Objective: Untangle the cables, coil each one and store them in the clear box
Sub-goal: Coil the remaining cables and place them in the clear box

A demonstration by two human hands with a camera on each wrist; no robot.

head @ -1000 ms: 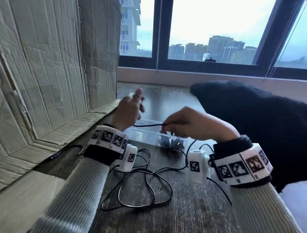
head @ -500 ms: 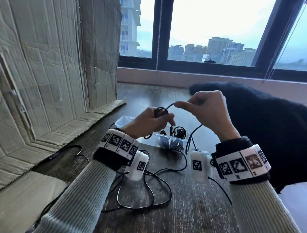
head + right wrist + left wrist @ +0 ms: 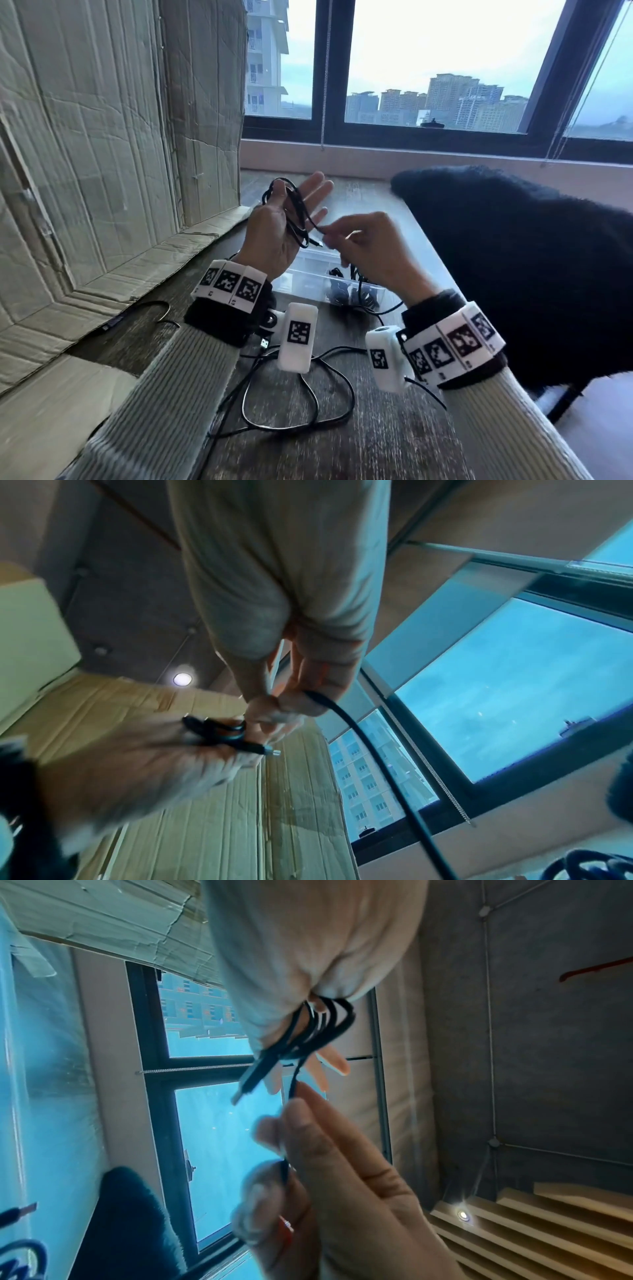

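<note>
1. Holding its palm up with fingers straight and spread, the left hand [image 3: 284, 226] carries several loops of a black cable [image 3: 296, 219] wound round it, raised above the worktop [image 3: 394, 442].
2. The right hand [image 3: 370, 250], just right of the left, pinches the same cable between thumb and fingertips [image 3: 274, 710]; the free run drops from this pinch toward the worktop.
3. A short end of the cable with a metal plug [image 3: 318, 244] hangs from the loops at the left palm.
4. The clear box [image 3: 308, 274] stands on the worktop beneath and beyond both hands, with dark coiled cables [image 3: 346, 291] in its right part.
5. A loose black cable [image 3: 308, 397] lies in open loops on the near worktop, between the wrists; a USB plug [image 3: 263, 343] shows near the left wrist.
6. Creased cardboard [image 3: 102, 154] stands at the left, a dark fuzzy cloth [image 3: 531, 274] lies at the right, and a window [image 3: 445, 61] spans the far side.
</note>
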